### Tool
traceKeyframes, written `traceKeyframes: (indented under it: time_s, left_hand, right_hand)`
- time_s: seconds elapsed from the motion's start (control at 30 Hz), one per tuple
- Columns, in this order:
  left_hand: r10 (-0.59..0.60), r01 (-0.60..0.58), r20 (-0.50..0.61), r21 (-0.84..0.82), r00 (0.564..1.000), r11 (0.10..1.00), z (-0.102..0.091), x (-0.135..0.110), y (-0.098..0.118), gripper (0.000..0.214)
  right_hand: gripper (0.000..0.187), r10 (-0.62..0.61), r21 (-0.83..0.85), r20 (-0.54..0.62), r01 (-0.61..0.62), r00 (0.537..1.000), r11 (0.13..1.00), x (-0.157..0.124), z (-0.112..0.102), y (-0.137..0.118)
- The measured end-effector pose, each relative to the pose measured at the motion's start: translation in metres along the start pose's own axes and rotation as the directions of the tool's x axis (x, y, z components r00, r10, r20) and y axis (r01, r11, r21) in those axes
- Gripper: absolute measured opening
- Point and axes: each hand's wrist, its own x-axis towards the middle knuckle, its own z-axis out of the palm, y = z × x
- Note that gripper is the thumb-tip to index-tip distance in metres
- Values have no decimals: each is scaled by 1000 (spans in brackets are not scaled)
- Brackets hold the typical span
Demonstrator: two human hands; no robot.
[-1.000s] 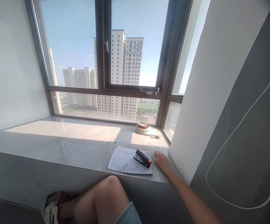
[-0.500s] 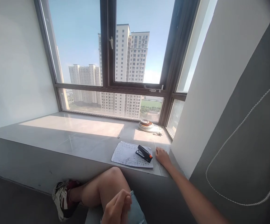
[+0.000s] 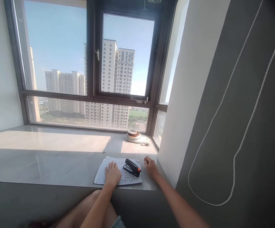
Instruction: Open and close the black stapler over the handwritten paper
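Observation:
A printed sheet of paper [image 3: 101,175] lies near the front edge of a grey stone window sill [image 3: 56,158]. On its right part rests a black stapler [image 3: 132,167] with an orange end. My left hand [image 3: 112,173] lies flat on the paper with the fingers stretched out, just left of the stapler. My right hand [image 3: 150,166] rests on the sill to the right of the paper, fingers loosely curled, with nothing visible in it.
A small stack of round plates [image 3: 133,136] with a little dark object beside it sits at the back right of the sill by the window. A white wall [image 3: 187,79] stands on the right, a bead cord [image 3: 225,126] hangs on the grey wall. My bare knee [image 3: 87,209] is below the sill.
My left hand rose from my knee and came down flat on the paper. The view swung right and up. My right hand stayed beside the paper.

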Motion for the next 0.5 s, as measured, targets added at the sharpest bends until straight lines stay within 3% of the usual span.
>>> traceKeyframes:
  time_s: [0.13, 0.3, 0.5]
  left_hand:
    - [-70, 70, -71, 3, 995, 998, 10, -1, 20, 62]
    - [-61, 60, -157, -11, 986, 998, 11, -8, 36, 60]
    - [-11, 4, -191, -32, 981, 999, 10, -20, 25, 54]
  right_hand:
    - [31, -149, 269, 121, 112, 981, 957, -10, 3, -19]
    - [34, -286, 111, 264, 265, 921, 958, -25, 11, -31]
    - [35, -225, 65, 222, 216, 949, 974, -30, 10, -33]
